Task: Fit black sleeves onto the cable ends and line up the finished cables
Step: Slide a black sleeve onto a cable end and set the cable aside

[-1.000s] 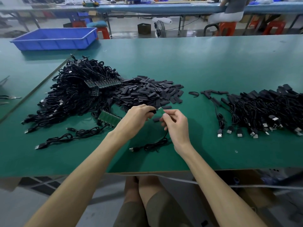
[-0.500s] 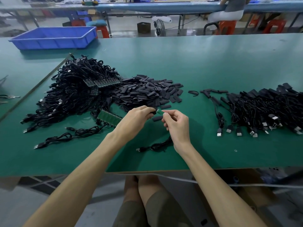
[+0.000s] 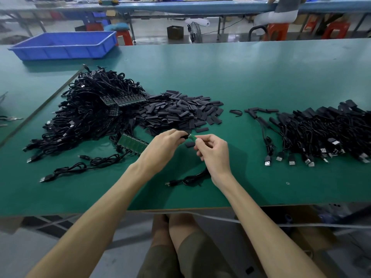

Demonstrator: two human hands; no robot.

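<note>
Now left hand (image 3: 160, 149) pinches sleeve (image 3: 183, 137), right hand (image 3: 215, 154) board (image 3: 192, 137)

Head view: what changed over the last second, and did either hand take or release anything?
The loose cable under the hands slid slightly rightward on the table; nothing was taken or released. The left hand keeps its grip on a black sleeve, the right hand on the green board end. The sleeve pile stayed put.

Left hand (image 3: 162, 147) — sleeve (image 3: 183, 136); right hand (image 3: 215, 152) — board (image 3: 192, 137).
</note>
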